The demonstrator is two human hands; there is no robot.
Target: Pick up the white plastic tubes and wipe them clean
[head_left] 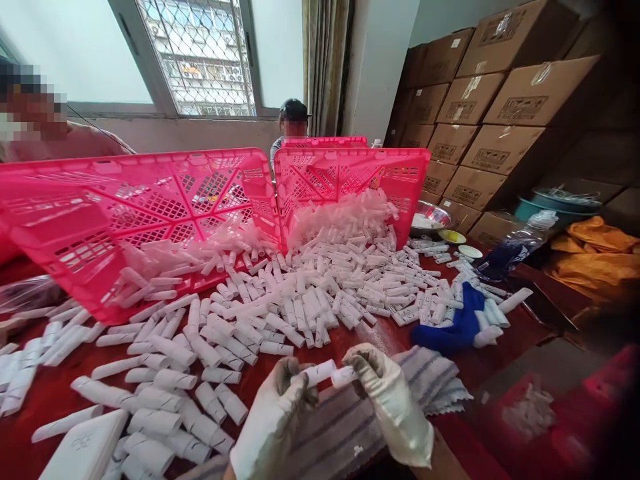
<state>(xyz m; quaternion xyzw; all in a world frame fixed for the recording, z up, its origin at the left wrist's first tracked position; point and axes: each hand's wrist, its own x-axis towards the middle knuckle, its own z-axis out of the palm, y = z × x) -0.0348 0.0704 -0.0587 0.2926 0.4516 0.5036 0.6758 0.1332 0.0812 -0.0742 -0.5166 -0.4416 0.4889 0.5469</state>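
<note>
My left hand (273, 417), in a white glove, pinches one end of a small white tube (320, 373). My right hand (393, 400), also gloved in white, pinches a second short white piece (344, 377) that butts against the tube's other end. Both hands hover above a striped grey cloth (345, 427) at the table's near edge. Several loose white tubes (280, 313) cover the dark red table (50, 393) ahead of the hands.
Two pink plastic crates, one on the left (125, 213) and one on the right (350, 180), lie tipped with tubes spilling out. A blue glove (457, 327) lies to the right. Two people sit behind the crates. Cardboard boxes (500, 100) are stacked at the right wall. A metal bowl (430, 217) and a plastic bottle (515, 250) stand far right.
</note>
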